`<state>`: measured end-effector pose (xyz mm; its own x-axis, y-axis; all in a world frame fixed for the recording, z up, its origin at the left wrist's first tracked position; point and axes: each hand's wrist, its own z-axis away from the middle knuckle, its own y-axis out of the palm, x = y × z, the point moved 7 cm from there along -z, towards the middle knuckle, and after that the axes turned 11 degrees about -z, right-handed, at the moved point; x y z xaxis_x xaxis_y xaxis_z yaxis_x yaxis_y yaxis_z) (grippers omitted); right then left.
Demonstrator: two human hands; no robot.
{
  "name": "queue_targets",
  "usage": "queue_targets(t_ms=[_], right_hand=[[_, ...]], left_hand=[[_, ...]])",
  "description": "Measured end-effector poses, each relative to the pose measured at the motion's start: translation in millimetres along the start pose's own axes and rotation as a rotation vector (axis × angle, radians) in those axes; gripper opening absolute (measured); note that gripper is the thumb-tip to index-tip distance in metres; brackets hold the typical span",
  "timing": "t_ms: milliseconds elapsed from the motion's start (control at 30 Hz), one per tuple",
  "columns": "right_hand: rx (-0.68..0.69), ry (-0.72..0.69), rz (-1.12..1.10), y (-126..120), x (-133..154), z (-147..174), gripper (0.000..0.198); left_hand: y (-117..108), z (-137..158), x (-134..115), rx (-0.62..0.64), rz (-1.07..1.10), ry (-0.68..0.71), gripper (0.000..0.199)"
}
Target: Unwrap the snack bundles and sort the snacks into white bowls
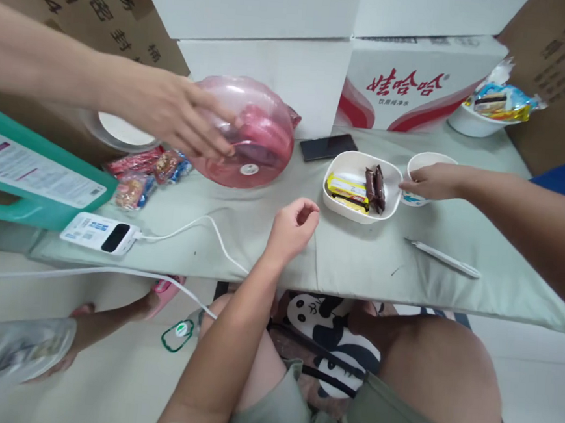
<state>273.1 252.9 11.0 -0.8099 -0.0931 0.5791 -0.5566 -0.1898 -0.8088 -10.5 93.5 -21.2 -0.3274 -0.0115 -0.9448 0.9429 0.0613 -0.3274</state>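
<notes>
My right hand [424, 180] grips a white paper cup [430, 161] by its near side, at the right of the table. My left hand [295, 227] is loosely curled above the cloth, with nothing visible in its fingers. Between the two hands, a white bowl [330, 206] holds yellow-wrapped snacks [347, 189] and brown-wrapped snack bars [375, 188]. The bowl's right edge is close to the cup. In front of my right forearm lies a white pen [442, 258]. A dark phone [328, 147] rests behind the bowl.
Another person's hand [182, 115] reaches from the left onto a pink translucent bowl [267, 161]. Wrapped snacks [135, 187], a green jug [58, 200] and a white power bank [99, 233] with a cable are at left. White cartons [410, 84] and a snack-filled bowl [478, 122] stand behind.
</notes>
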Motion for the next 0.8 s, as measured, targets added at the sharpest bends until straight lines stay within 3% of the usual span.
queue_targets(t_ms=[67, 100, 167, 233, 267, 367, 400, 467, 533, 633, 800], right_hand=[[-0.099, 0.207, 0.286, -17.7, 15.1, 18.1, 0.048], [-0.154, 0.246, 0.368, -26.1, 27.4, 30.4, 0.047], [-0.254, 0.158, 0.321, -32.1, 55.4, 58.1, 0.044], [-0.379, -0.053, -0.024, -24.3, 75.5, 91.4, 0.049], [-0.397, -0.108, -0.311, -12.0, 75.1, 107.3, 0.054], [-0.336, -0.103, -0.595, 54.9, 62.8, 140.3, 0.065], [-0.268, -0.09, -0.92, 83.2, 57.3, 145.6, 0.067], [-0.174, -0.074, -1.064, 129.8, 55.6, 151.6, 0.07], [-0.105, -0.06, -1.133, 160.8, 58.2, 152.3, 0.07], [-0.055, -0.044, -1.194, 179.3, 62.0, 148.2, 0.07], [-0.058, -0.037, -1.253, 182.7, 58.3, 141.5, 0.067]], left_hand=[[-1.7, 0.0, 2.5, -0.009, -0.015, -0.005, 0.005], [-2.1, 0.1, 3.5, -0.007, -0.019, -0.005, 0.005], [-3.1, 0.5, 4.7, 0.001, -0.013, 0.003, 0.006], [-5.8, 0.6, 5.3, -0.003, 0.001, 0.007, 0.007], [-7.9, 0.4, 5.4, -0.011, 0.009, 0.004, 0.007], [-13.1, -0.3, 6.8, -0.024, 0.079, -0.047, 0.007], [-13.8, -0.3, 8.0, -0.023, 0.127, -0.084, 0.007], [-13.2, 0.9, 11.1, -0.021, 0.254, -0.181, 0.008], [-11.9, 2.8, 13.6, -0.033, 0.396, -0.271, 0.005], [-6.6, 4.8, 15.3, -0.007, 0.601, -0.371, 0.014], [1.5, 6.3, 17.4, 0.089, 0.726, -0.497, 0.028]])
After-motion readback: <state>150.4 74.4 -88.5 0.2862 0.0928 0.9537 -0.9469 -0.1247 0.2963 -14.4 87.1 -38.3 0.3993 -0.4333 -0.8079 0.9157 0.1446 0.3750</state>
